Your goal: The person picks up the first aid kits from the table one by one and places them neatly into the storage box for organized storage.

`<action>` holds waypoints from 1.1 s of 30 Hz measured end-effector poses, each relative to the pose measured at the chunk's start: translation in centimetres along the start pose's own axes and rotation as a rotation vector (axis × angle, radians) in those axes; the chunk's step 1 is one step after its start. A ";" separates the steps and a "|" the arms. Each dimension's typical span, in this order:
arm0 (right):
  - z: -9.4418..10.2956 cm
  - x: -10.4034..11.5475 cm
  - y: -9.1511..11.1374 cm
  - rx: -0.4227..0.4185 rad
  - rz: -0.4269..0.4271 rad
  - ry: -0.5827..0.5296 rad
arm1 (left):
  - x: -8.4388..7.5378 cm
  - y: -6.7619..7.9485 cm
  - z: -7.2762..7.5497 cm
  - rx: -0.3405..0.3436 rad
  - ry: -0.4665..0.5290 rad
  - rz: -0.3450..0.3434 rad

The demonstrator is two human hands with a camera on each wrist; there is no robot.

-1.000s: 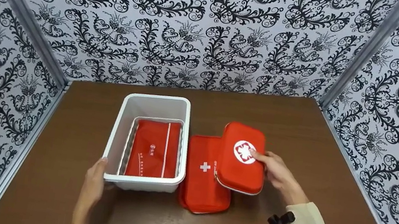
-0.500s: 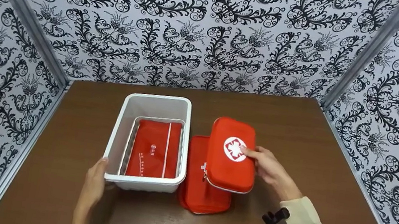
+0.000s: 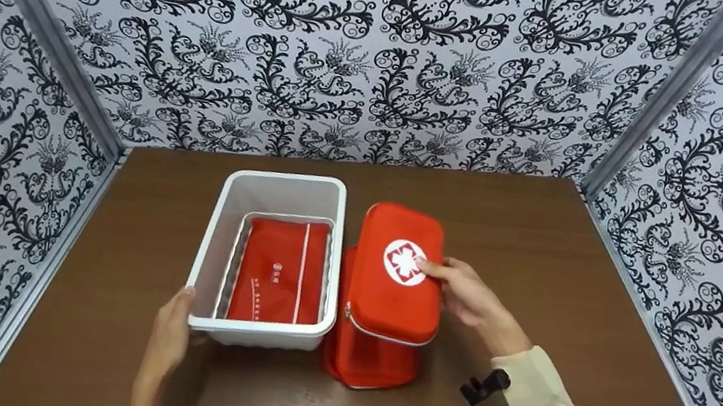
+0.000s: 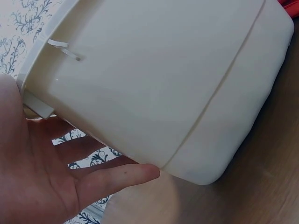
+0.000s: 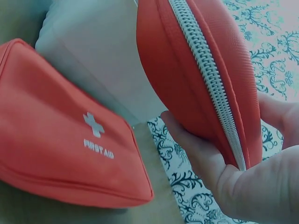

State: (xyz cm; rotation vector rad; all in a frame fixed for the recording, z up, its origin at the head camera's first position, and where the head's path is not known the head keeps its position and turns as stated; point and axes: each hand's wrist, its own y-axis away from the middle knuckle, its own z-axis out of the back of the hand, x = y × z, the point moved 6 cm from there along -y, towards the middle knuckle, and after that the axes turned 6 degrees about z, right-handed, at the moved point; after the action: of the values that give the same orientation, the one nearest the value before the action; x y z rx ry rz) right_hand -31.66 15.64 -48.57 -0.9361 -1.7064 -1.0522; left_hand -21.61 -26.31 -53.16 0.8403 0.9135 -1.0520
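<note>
You look partway through the work, as I judge it. One red pouch (image 3: 278,258) lies flat in the white bin (image 3: 258,326), so that much seems done. The red case (image 3: 395,290) is in your grip, not yet set down, and the FIRST AID pouch (image 5: 70,135) lies outside the bin on the tabletop (image 3: 517,219), with neither hand on it; those two appear to be what is left to deal with.

The bin has room above the red pouch, where its walls rise bare. A pale, rippled border (image 3: 237,256) runs round that pouch; you cannot tell from here whether it belongs to the pouch or to the bin. The case's silver zip (image 5: 205,70) looks closed along the stretch you can see, so its contents are hidden. A second red edge shows at 7 o'clock under the FIRST AID pouch, perhaps another item.

Your left hand (image 3: 172,329) grips the bin's rim between 7 and 8 o'clock. Your right hand (image 3: 471,305) grips the case from its 3 o'clock side, thumb on top. The case is at 3 o'clock from the bin, above the FIRST AID pouch and apart from it; that pouch lies toward 4 o'clock, just beside the bin.
</note>
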 end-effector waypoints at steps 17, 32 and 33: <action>-3.7 0.2 -1.4 0.003 0.006 -0.020 | 0.1 0.0 0.0 0.001 0.005 0.010; -6.9 0.4 -2.2 0.041 -0.013 -0.070 | 0.1 0.1 0.0 -0.003 0.010 -0.001; -7.2 0.5 -2.3 0.049 -0.010 -0.070 | 0.0 0.1 0.0 -0.005 0.010 -0.001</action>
State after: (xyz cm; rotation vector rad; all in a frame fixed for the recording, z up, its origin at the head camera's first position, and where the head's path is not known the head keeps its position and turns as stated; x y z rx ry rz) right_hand -31.73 8.22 -46.94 -0.9443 -1.7880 -0.9895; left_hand -21.54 -26.33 -53.18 0.8415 0.9243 -1.0466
